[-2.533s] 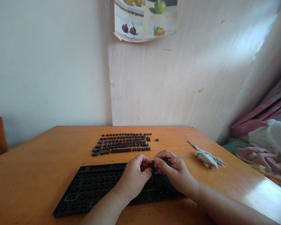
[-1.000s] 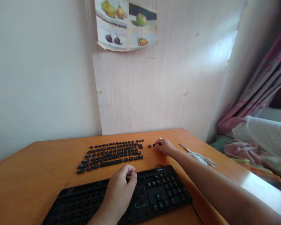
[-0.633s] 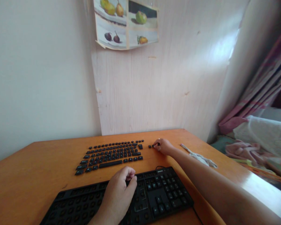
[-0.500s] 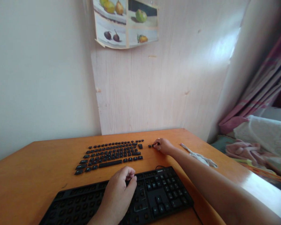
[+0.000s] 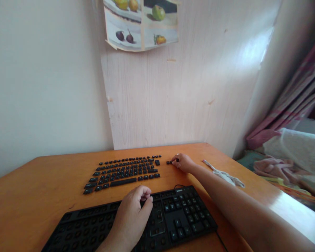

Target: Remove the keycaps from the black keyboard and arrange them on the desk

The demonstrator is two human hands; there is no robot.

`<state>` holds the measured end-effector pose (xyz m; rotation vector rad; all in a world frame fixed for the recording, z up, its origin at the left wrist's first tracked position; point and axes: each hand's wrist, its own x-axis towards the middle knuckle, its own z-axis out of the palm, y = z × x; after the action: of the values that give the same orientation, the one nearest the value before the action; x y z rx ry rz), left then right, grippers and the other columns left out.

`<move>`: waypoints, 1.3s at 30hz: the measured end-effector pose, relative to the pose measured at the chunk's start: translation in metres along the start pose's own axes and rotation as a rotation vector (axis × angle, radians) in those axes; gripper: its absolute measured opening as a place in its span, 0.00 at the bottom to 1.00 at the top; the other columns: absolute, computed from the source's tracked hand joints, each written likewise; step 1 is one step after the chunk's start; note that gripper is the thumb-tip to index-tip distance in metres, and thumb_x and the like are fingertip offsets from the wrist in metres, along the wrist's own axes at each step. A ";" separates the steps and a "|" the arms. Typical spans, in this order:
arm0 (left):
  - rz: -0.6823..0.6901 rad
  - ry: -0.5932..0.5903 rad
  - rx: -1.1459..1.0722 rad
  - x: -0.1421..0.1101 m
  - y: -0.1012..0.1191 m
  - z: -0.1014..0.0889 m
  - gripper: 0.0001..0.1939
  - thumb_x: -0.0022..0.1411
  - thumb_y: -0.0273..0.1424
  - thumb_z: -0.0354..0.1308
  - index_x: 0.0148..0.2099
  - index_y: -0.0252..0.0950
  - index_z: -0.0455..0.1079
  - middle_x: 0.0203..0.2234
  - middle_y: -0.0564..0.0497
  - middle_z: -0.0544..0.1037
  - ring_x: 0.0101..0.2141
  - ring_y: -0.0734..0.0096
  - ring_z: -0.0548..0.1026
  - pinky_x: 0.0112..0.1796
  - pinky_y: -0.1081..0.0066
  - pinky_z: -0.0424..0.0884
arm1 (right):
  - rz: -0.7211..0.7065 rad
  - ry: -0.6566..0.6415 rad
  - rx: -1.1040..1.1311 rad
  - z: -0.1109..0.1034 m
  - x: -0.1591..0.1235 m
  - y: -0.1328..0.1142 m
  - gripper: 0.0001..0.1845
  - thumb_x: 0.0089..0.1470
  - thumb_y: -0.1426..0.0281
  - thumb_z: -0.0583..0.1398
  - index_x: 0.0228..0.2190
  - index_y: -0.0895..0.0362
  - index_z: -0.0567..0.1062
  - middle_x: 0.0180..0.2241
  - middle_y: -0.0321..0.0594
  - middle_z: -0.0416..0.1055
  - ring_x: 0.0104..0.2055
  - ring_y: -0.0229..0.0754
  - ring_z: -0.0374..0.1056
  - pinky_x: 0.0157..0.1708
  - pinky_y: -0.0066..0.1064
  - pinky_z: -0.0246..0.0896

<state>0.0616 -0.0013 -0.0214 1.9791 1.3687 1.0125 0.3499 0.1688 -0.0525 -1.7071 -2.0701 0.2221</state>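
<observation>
A black keyboard (image 5: pixel 177 218) lies at the front of the desk. Its left and middle part shows bare key sockets, while the right side still carries its caps. Over its middle is my left hand (image 5: pixel 131 215), fingers curled in with the thumb close to them; whether anything small is between them is hidden. My right hand (image 5: pixel 183 163) reaches to the back of the desk, fingertips pinched at a small black keycap (image 5: pixel 177 160) on or just above the desktop. Just left of those fingers sit small keycaps (image 5: pixel 168 162). Rows of loose keycaps (image 5: pixel 128 171) are laid out behind the keyboard, with a long spacebar (image 5: pixel 123 182).
On the orange wooden desk (image 5: pixel 42 185), a whitish cloth glove or rag (image 5: pixel 225 176) lies right of my right forearm. A pale board wall (image 5: pixel 160 105) with fruit pictures (image 5: pixel 141 24) rises behind. Folded fabrics (image 5: pixel 273 164) and a curtain (image 5: pixel 283 101) are beyond the right edge.
The view has shifted very slightly. Both hands keep nearly the same place, with my right fingers still pinched by the small keycaps at the back.
</observation>
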 end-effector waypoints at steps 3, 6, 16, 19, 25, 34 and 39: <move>0.000 0.006 -0.016 0.000 0.000 0.000 0.06 0.59 0.33 0.53 0.36 0.39 0.71 0.32 0.49 0.78 0.36 0.63 0.75 0.40 0.66 0.68 | -0.012 0.005 0.000 -0.001 -0.002 -0.002 0.14 0.53 0.69 0.58 0.39 0.55 0.81 0.38 0.43 0.79 0.37 0.42 0.72 0.35 0.28 0.62; 0.002 0.013 -0.022 0.000 0.000 0.000 0.06 0.59 0.33 0.54 0.36 0.39 0.71 0.32 0.49 0.78 0.36 0.63 0.75 0.40 0.66 0.68 | -0.014 0.006 -0.001 -0.001 -0.002 -0.002 0.14 0.52 0.69 0.59 0.39 0.55 0.81 0.37 0.43 0.79 0.36 0.42 0.71 0.35 0.28 0.61; 0.013 0.007 -0.002 0.000 -0.001 0.000 0.07 0.60 0.34 0.53 0.36 0.39 0.70 0.32 0.50 0.77 0.36 0.63 0.75 0.40 0.66 0.67 | 0.003 0.016 -0.009 0.001 -0.002 -0.001 0.14 0.53 0.67 0.60 0.39 0.55 0.81 0.37 0.42 0.78 0.35 0.41 0.71 0.33 0.27 0.60; 0.019 0.013 0.001 0.000 -0.001 -0.001 0.07 0.60 0.33 0.52 0.36 0.39 0.70 0.32 0.49 0.77 0.36 0.63 0.75 0.40 0.66 0.67 | 0.010 0.028 -0.003 0.001 -0.003 -0.002 0.13 0.53 0.67 0.60 0.39 0.55 0.81 0.37 0.42 0.78 0.36 0.41 0.71 0.34 0.28 0.61; 0.023 0.012 -0.007 -0.001 -0.001 -0.001 0.06 0.60 0.33 0.53 0.36 0.39 0.70 0.32 0.49 0.78 0.36 0.63 0.75 0.40 0.67 0.67 | 0.014 0.047 0.035 0.000 -0.006 -0.004 0.13 0.53 0.66 0.61 0.39 0.56 0.81 0.38 0.44 0.78 0.38 0.43 0.72 0.38 0.29 0.62; 0.045 -0.011 0.062 -0.001 -0.002 0.000 0.05 0.61 0.31 0.52 0.37 0.38 0.69 0.33 0.50 0.77 0.38 0.66 0.74 0.41 0.67 0.67 | 0.053 0.181 0.171 -0.024 -0.031 -0.023 0.14 0.56 0.63 0.57 0.35 0.56 0.81 0.39 0.44 0.78 0.43 0.46 0.70 0.44 0.33 0.61; 0.055 -0.005 0.085 0.000 -0.004 0.001 0.05 0.60 0.30 0.52 0.37 0.38 0.69 0.34 0.50 0.77 0.37 0.67 0.74 0.41 0.68 0.67 | 0.088 0.193 0.312 -0.047 -0.067 -0.053 0.13 0.55 0.63 0.56 0.31 0.57 0.77 0.28 0.40 0.75 0.30 0.39 0.68 0.28 0.28 0.60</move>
<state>0.0606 -0.0004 -0.0250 2.0902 1.3819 0.9881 0.3320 0.0853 -0.0055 -1.5635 -1.7225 0.3717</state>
